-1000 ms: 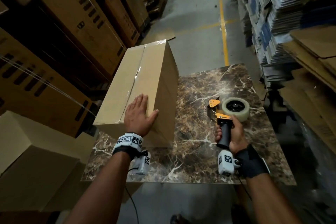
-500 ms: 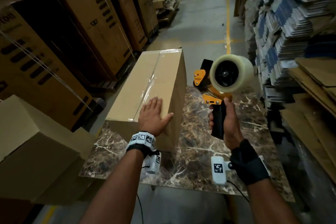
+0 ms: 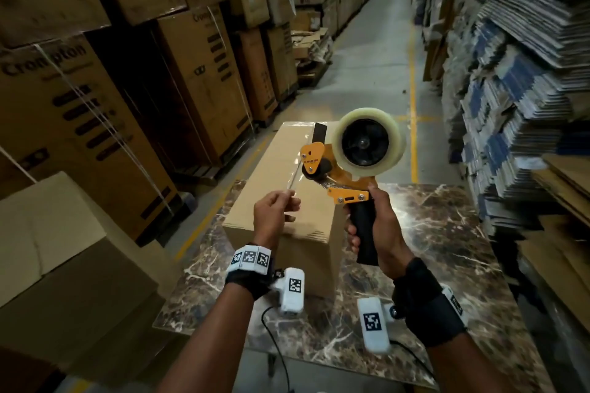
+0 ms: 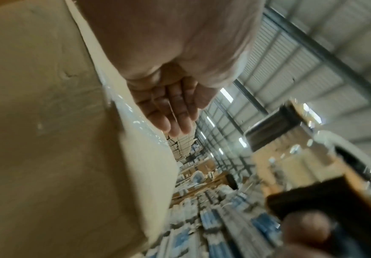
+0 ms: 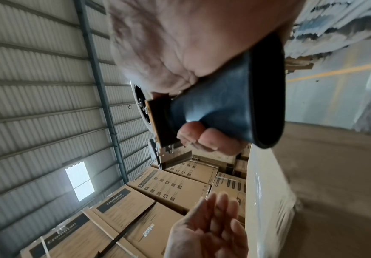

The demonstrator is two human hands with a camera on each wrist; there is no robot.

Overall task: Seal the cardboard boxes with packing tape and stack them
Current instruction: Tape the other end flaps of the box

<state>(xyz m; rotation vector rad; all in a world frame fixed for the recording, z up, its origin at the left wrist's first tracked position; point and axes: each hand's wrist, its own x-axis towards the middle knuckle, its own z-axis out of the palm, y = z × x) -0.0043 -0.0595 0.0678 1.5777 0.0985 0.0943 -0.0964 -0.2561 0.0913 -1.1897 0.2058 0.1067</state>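
At frame centre, the right hand (image 3: 380, 226) wraps its fingers round the black handle of the tape dispenser (image 3: 348, 163), raised above the marble table (image 3: 447, 249). The left hand (image 3: 274, 217) pinches the loose tape end (image 3: 295, 180) beside it, fingers curled. The cardboard box (image 3: 281, 169) stands on the table behind both hands.
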